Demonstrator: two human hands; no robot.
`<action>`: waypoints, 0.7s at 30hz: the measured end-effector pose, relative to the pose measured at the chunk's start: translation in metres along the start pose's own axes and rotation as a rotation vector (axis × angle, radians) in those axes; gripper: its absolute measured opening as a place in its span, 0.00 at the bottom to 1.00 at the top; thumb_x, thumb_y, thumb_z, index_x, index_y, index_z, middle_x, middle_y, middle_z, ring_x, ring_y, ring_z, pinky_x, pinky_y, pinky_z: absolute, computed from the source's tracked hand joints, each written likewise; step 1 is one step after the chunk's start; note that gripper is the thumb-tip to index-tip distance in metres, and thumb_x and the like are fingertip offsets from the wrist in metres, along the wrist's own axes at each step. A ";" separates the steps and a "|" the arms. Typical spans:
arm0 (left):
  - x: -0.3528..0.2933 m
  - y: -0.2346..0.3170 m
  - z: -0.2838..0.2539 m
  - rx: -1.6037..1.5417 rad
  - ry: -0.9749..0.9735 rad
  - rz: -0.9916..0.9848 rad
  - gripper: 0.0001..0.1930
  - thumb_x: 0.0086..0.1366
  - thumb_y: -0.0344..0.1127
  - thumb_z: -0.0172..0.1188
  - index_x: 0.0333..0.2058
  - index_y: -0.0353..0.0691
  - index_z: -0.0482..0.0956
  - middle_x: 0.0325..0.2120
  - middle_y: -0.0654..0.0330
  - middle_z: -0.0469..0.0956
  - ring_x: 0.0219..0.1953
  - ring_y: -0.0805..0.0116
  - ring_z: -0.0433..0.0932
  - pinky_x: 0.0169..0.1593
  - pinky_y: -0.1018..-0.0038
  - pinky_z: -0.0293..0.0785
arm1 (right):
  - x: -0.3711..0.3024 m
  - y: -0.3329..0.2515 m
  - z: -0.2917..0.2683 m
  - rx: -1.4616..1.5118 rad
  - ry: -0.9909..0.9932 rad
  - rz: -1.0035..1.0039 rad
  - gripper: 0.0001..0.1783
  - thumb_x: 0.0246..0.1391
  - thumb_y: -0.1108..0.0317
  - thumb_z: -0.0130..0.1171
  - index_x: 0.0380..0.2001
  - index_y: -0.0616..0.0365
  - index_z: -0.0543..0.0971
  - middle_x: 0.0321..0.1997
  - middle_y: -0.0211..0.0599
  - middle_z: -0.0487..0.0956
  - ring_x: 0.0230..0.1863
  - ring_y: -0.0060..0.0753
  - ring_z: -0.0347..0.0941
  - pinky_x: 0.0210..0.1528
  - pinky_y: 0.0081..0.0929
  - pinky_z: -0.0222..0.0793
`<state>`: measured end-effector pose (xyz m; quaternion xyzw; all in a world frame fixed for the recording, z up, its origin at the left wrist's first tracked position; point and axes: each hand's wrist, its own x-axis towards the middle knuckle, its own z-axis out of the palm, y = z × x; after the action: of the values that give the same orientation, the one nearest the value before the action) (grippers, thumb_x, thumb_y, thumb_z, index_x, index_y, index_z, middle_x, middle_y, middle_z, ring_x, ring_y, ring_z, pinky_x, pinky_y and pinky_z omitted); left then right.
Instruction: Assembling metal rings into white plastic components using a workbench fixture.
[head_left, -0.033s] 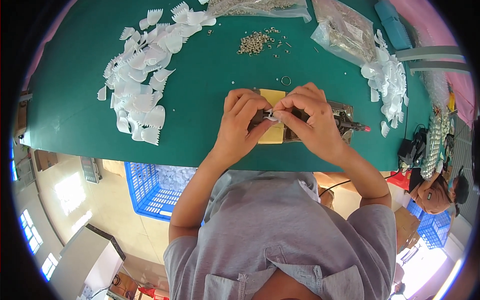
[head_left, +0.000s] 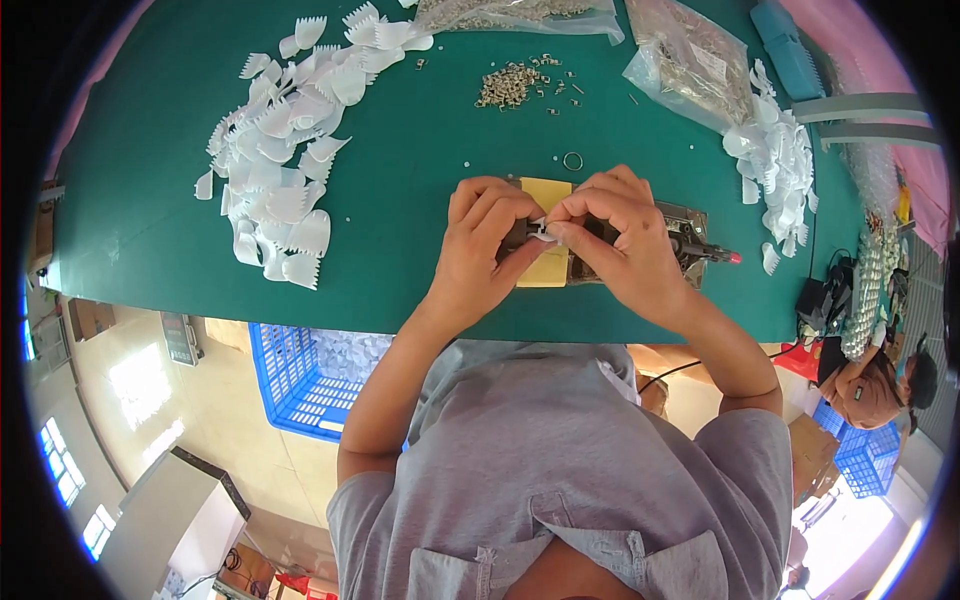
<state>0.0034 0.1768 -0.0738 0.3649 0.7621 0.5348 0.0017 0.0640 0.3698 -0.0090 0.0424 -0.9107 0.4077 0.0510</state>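
Over the green table my left hand point(head_left: 482, 245) and my right hand point(head_left: 630, 240) meet, both closed, thumbs against forefingers. Between their fingertips sits a small white plastic piece point(head_left: 541, 237), mostly hidden, pinched from both sides. Below it lies a yellow plate point(head_left: 543, 275) on a dark metal clamp fixture point(head_left: 688, 222). To the right of my right hand, the fixture's red-tipped lever point(head_left: 715, 254) sticks out. A metal ring point(head_left: 572, 161) rests just beyond the fingers. Whether the piece touches the fixture is hidden by my hands.
White toothed plastic pieces point(head_left: 275, 150) are heaped at left; another heap point(head_left: 775, 165) lies at right. Beyond my hands are small metal clips point(head_left: 507, 87) and clear bags of parts point(head_left: 690, 60). A blue crate point(head_left: 290, 385) stands below the table edge. Another person point(head_left: 875, 385) is at far right.
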 end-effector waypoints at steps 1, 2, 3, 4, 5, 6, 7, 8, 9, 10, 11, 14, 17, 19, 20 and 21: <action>0.000 0.000 0.000 -0.004 0.001 -0.003 0.18 0.52 0.23 0.75 0.41 0.40 0.80 0.41 0.61 0.81 0.51 0.55 0.75 0.52 0.64 0.74 | -0.001 0.001 0.002 0.001 -0.003 0.000 0.03 0.57 0.68 0.70 0.33 0.53 0.86 0.30 0.26 0.80 0.38 0.32 0.70 0.51 0.34 0.60; -0.001 0.000 0.000 -0.008 0.003 -0.005 0.17 0.52 0.23 0.74 0.41 0.40 0.79 0.41 0.61 0.81 0.51 0.55 0.75 0.52 0.64 0.74 | -0.002 0.001 0.003 0.003 0.003 0.004 0.03 0.56 0.68 0.71 0.33 0.52 0.86 0.30 0.26 0.80 0.38 0.31 0.70 0.51 0.34 0.60; -0.002 0.001 0.000 -0.007 0.004 -0.008 0.17 0.52 0.23 0.74 0.41 0.40 0.79 0.41 0.61 0.81 0.51 0.55 0.75 0.52 0.64 0.74 | -0.002 0.001 0.004 0.004 0.010 0.009 0.03 0.56 0.68 0.71 0.33 0.52 0.86 0.30 0.25 0.80 0.38 0.31 0.70 0.51 0.34 0.60; -0.002 0.001 0.000 -0.004 0.003 -0.014 0.18 0.52 0.23 0.74 0.41 0.40 0.79 0.41 0.61 0.81 0.51 0.55 0.75 0.52 0.64 0.74 | -0.003 0.001 0.005 0.005 0.007 0.010 0.03 0.56 0.68 0.71 0.33 0.52 0.86 0.30 0.25 0.80 0.38 0.31 0.70 0.51 0.34 0.60; -0.003 0.001 0.000 -0.002 0.001 -0.021 0.18 0.52 0.22 0.74 0.40 0.40 0.79 0.41 0.62 0.81 0.51 0.55 0.75 0.52 0.64 0.74 | -0.003 0.000 0.005 0.003 0.029 0.000 0.03 0.55 0.69 0.71 0.33 0.52 0.86 0.30 0.25 0.80 0.38 0.31 0.71 0.50 0.34 0.60; -0.003 0.001 0.000 -0.002 0.003 -0.023 0.18 0.52 0.22 0.74 0.40 0.40 0.79 0.41 0.62 0.81 0.51 0.55 0.75 0.52 0.64 0.74 | -0.004 -0.002 0.006 0.001 0.051 -0.011 0.03 0.55 0.70 0.71 0.33 0.52 0.86 0.30 0.25 0.81 0.38 0.31 0.71 0.50 0.35 0.60; -0.003 0.002 0.000 0.001 0.003 -0.018 0.18 0.52 0.22 0.74 0.40 0.40 0.79 0.41 0.61 0.81 0.52 0.55 0.75 0.53 0.64 0.74 | -0.005 -0.004 0.007 0.002 0.049 -0.010 0.03 0.55 0.70 0.71 0.33 0.52 0.86 0.30 0.25 0.81 0.38 0.31 0.71 0.50 0.35 0.60; -0.002 0.002 0.000 0.002 0.003 -0.013 0.18 0.52 0.22 0.74 0.40 0.40 0.79 0.41 0.61 0.81 0.52 0.55 0.75 0.53 0.64 0.74 | -0.007 -0.006 0.009 -0.014 0.086 -0.020 0.03 0.54 0.72 0.71 0.33 0.53 0.86 0.31 0.26 0.81 0.40 0.31 0.72 0.53 0.34 0.61; -0.002 0.002 -0.001 0.001 0.003 -0.016 0.18 0.52 0.22 0.74 0.40 0.40 0.79 0.41 0.61 0.81 0.52 0.55 0.75 0.53 0.64 0.74 | -0.009 -0.007 0.010 -0.030 0.123 -0.029 0.04 0.53 0.74 0.71 0.32 0.54 0.85 0.33 0.27 0.81 0.41 0.31 0.72 0.55 0.33 0.62; -0.001 0.003 -0.001 0.001 0.004 -0.012 0.17 0.53 0.22 0.74 0.40 0.40 0.79 0.41 0.61 0.81 0.51 0.55 0.75 0.53 0.64 0.74 | -0.009 -0.007 0.010 -0.030 0.121 -0.027 0.04 0.53 0.74 0.71 0.32 0.54 0.85 0.33 0.27 0.81 0.41 0.31 0.72 0.55 0.33 0.62; -0.001 0.003 -0.001 0.000 0.004 -0.008 0.17 0.53 0.23 0.74 0.40 0.40 0.79 0.40 0.61 0.81 0.51 0.55 0.76 0.53 0.64 0.74 | -0.008 -0.007 0.009 -0.052 0.104 -0.012 0.04 0.53 0.74 0.70 0.33 0.54 0.85 0.33 0.27 0.81 0.40 0.29 0.73 0.52 0.31 0.64; -0.001 0.001 -0.001 0.016 0.011 0.010 0.16 0.53 0.23 0.74 0.40 0.39 0.79 0.40 0.61 0.81 0.50 0.55 0.76 0.52 0.63 0.74 | 0.003 -0.007 0.006 0.076 0.019 0.142 0.05 0.52 0.73 0.70 0.32 0.56 0.84 0.32 0.28 0.81 0.36 0.29 0.74 0.45 0.30 0.68; 0.000 -0.001 0.000 0.000 0.005 0.019 0.16 0.54 0.24 0.75 0.40 0.38 0.80 0.41 0.60 0.81 0.50 0.55 0.76 0.51 0.63 0.74 | 0.018 0.004 -0.001 0.293 -0.128 0.315 0.07 0.52 0.72 0.70 0.33 0.59 0.81 0.31 0.31 0.81 0.31 0.26 0.76 0.36 0.27 0.72; 0.002 -0.002 0.000 0.005 0.009 0.032 0.16 0.54 0.24 0.75 0.40 0.38 0.80 0.40 0.60 0.81 0.49 0.55 0.76 0.50 0.63 0.74 | 0.027 0.009 -0.006 0.399 -0.311 0.428 0.09 0.54 0.72 0.70 0.36 0.62 0.80 0.32 0.32 0.82 0.33 0.22 0.76 0.37 0.24 0.72; 0.003 -0.001 0.000 0.010 0.015 0.047 0.16 0.54 0.25 0.75 0.40 0.38 0.80 0.40 0.60 0.81 0.49 0.55 0.76 0.50 0.63 0.74 | 0.029 0.010 -0.006 0.398 -0.308 0.424 0.09 0.54 0.72 0.70 0.36 0.62 0.80 0.32 0.32 0.82 0.33 0.22 0.76 0.37 0.24 0.72; 0.003 0.000 0.000 0.012 0.018 0.054 0.16 0.54 0.25 0.75 0.40 0.38 0.80 0.40 0.60 0.81 0.49 0.55 0.76 0.50 0.63 0.74 | 0.032 0.010 -0.007 0.409 -0.333 0.458 0.10 0.54 0.71 0.71 0.37 0.62 0.80 0.33 0.32 0.82 0.34 0.21 0.76 0.37 0.24 0.73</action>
<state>0.0011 0.1784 -0.0726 0.3805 0.7553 0.5332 -0.0217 0.0320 0.3804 -0.0072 -0.0880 -0.7920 0.5699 -0.2005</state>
